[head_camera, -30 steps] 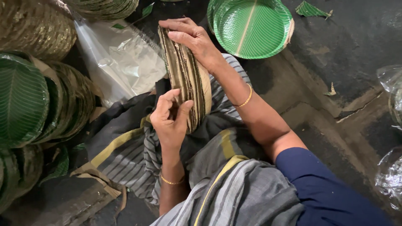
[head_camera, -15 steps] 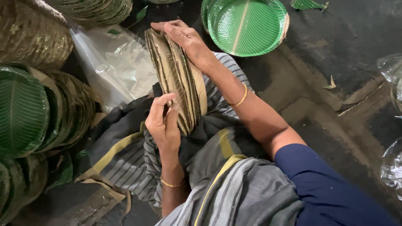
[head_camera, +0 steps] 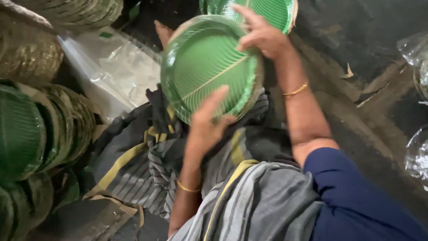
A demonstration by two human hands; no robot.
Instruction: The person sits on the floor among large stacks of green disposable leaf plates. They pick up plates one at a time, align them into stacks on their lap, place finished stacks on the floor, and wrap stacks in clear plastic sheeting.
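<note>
I hold a stack of round green leaf-pattern plates (head_camera: 207,67) over my lap, its green face turned up toward me. My left hand (head_camera: 209,120) grips the near rim from below, fingers spread on the plate's edge. My right hand (head_camera: 261,33) rests on the far upper rim. Both wrists carry thin gold bangles. A striped grey, black and yellow cloth (head_camera: 178,178) covers my lap beneath the stack.
Another green plate stack (head_camera: 276,11) lies just beyond my right hand. Rolls of stacked plates (head_camera: 31,129) line the left side. A clear plastic bag (head_camera: 116,71) lies on the dark floor (head_camera: 356,49). More clear plastic (head_camera: 417,151) sits at the right edge.
The stack was held edge-on, showing brown rims. It has now been turned so its green face points up at me, and both hands have shifted onto its rim.
</note>
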